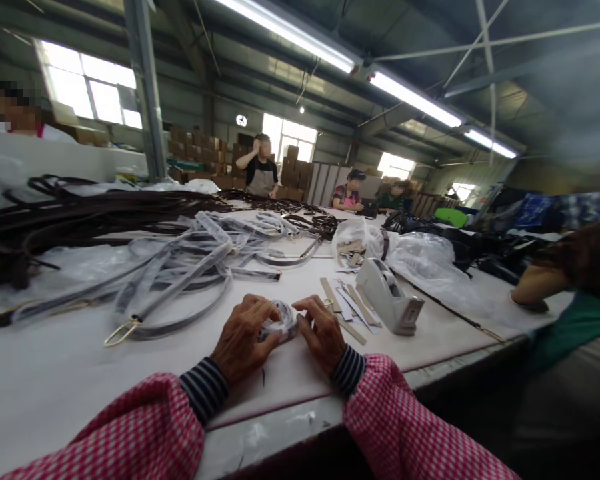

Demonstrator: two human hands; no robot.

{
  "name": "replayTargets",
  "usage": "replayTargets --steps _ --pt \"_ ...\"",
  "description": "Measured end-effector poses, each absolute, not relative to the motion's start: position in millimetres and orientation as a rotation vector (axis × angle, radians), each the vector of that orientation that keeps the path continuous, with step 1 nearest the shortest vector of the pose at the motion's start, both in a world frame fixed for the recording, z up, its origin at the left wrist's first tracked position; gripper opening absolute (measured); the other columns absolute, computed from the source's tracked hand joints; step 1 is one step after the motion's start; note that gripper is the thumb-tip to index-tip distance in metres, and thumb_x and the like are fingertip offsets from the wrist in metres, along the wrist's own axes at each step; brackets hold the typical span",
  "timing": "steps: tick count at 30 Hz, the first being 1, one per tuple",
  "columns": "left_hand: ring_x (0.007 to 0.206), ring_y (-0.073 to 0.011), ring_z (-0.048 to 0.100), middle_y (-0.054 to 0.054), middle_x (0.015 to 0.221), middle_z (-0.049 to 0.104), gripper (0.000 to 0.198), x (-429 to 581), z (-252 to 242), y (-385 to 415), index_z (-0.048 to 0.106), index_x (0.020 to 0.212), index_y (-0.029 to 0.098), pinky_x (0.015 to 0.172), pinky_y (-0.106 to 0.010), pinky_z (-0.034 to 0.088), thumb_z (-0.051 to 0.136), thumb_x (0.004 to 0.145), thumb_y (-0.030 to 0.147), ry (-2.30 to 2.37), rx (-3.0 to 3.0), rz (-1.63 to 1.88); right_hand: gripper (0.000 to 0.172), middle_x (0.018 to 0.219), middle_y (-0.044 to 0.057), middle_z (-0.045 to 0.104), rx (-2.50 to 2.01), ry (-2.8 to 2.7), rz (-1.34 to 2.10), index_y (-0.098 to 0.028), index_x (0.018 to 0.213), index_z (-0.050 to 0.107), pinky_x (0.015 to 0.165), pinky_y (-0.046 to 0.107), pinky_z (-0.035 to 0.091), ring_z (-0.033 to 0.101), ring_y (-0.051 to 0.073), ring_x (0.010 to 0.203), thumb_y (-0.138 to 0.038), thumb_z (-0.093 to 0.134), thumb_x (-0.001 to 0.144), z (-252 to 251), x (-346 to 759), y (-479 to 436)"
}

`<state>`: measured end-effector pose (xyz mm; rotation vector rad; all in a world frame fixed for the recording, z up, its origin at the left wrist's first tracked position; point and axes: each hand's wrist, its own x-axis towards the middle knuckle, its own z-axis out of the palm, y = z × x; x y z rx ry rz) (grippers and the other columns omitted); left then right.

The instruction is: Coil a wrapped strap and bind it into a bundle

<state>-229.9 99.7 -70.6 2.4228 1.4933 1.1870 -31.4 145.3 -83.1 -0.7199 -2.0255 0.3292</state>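
Note:
Both of my hands rest on the white table (55,387) near its front edge. My left hand (243,340) and my right hand (323,333) grip a small coiled strap wrapped in clear plastic (280,321) between them. The bundle lies on the table surface. Just right of my right hand lie several flat tan strips (353,307) and a grey tape dispenser (387,293).
A pile of plastic-wrapped straps with a gold clasp (180,270) spreads to the left. Dark straps (80,213) lie behind it. Clear plastic bags (425,263) sit to the right. A co-worker's arm (535,287) rests at the right edge; other people work at the far end.

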Motion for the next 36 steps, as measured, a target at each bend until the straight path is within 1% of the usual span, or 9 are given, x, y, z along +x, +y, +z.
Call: replayTargets --steps 3,6,9,13,16,21,27,31,36 --pt "0.113 -0.0324 0.048 -0.008 0.113 0.064 0.017 -225 -70 99 0.063 0.101 0.02 0.093 -0.049 0.043 0.071 0.087 0.027 1.585 2.554 0.986 0.014 0.094 0.003 0.059 -0.76 -2.022 0.297 -0.018 0.102 0.063 0.072 0.028 0.045 0.057 0.014 0.072 -0.023 0.05 0.098 -83 -32 145" --pt "0.115 -0.032 0.048 -0.007 0.121 0.062 0.01 -223 -73 100 0.066 0.101 0.022 0.095 -0.05 0.043 0.065 0.092 0.024 1.572 2.662 0.825 0.016 0.088 0.002 0.06 -0.783 -2.134 0.251 -0.019 0.092 0.064 0.073 0.027 0.046 0.06 0.014 0.076 -0.024 0.05 0.1 -82 -34 141" --pt "0.114 -0.0303 0.049 -0.006 0.12 0.062 0.011 -224 -80 104 0.066 0.104 0.022 0.094 -0.049 0.044 0.061 0.094 0.022 1.559 2.634 0.846 0.015 0.089 0.002 0.061 -0.823 -2.221 0.198 -0.02 0.089 0.064 0.074 0.025 0.047 0.063 0.014 0.08 -0.024 0.053 0.099 -84 -36 139" --pt "0.115 -0.0304 0.049 -0.008 0.12 0.063 0.018 -228 -85 107 0.066 0.109 0.02 0.095 -0.049 0.043 0.061 0.092 0.021 1.549 2.593 0.875 0.009 0.091 0.001 0.063 -0.868 -2.231 0.164 -0.02 0.091 0.065 0.075 0.023 0.048 0.064 0.014 0.081 -0.023 0.059 0.097 -87 -38 139" --pt "0.115 -0.0308 0.049 -0.008 0.119 0.063 0.018 -229 -85 107 0.066 0.108 0.018 0.095 -0.049 0.043 0.061 0.091 0.02 1.544 2.59 0.868 0.006 0.091 0.001 0.063 -0.881 -2.237 0.163 -0.02 0.091 0.066 0.075 0.023 0.047 0.065 0.014 0.081 -0.021 0.061 0.095 -86 -38 138" --pt "0.115 -0.0296 0.05 -0.005 0.118 0.064 0.012 -229 -83 106 0.067 0.103 0.022 0.094 -0.047 0.042 0.062 0.092 0.024 1.5 2.594 0.922 0.005 0.091 0.0 0.063 -0.906 -2.261 0.161 -0.02 0.09 0.067 0.072 0.023 0.046 0.063 0.013 0.079 -0.019 0.063 0.094 -82 -38 135" --pt "0.113 -0.0291 0.051 -0.004 0.117 0.064 0.011 -229 -80 103 0.067 0.101 0.024 0.093 -0.046 0.042 0.065 0.092 0.03 1.504 2.582 0.931 0.005 0.092 0.0 0.063 -0.929 -2.259 0.167 -0.021 0.089 0.066 0.074 0.023 0.047 0.064 0.013 0.081 -0.02 0.063 0.094 -82 -39 136" --pt "0.116 -0.0292 0.05 -0.004 0.119 0.064 0.011 -229 -83 105 0.067 0.103 0.024 0.093 -0.046 0.042 0.06 0.095 0.027 1.505 2.605 0.913 0.005 0.092 0.0 0.062 -0.92 -2.261 0.152 -0.021 0.09 0.065 0.074 0.023 0.047 0.064 0.013 0.081 -0.02 0.062 0.094 -84 -39 138" --pt "0.116 -0.0292 0.05 -0.004 0.119 0.063 0.009 -230 -86 108 0.067 0.101 0.025 0.093 -0.047 0.042 0.06 0.096 0.028 1.497 2.602 0.93 0.004 0.092 0.0 0.063 -0.932 -2.258 0.143 -0.021 0.09 0.065 0.073 0.023 0.046 0.064 0.014 0.08 -0.019 0.064 0.093 -87 -40 139"
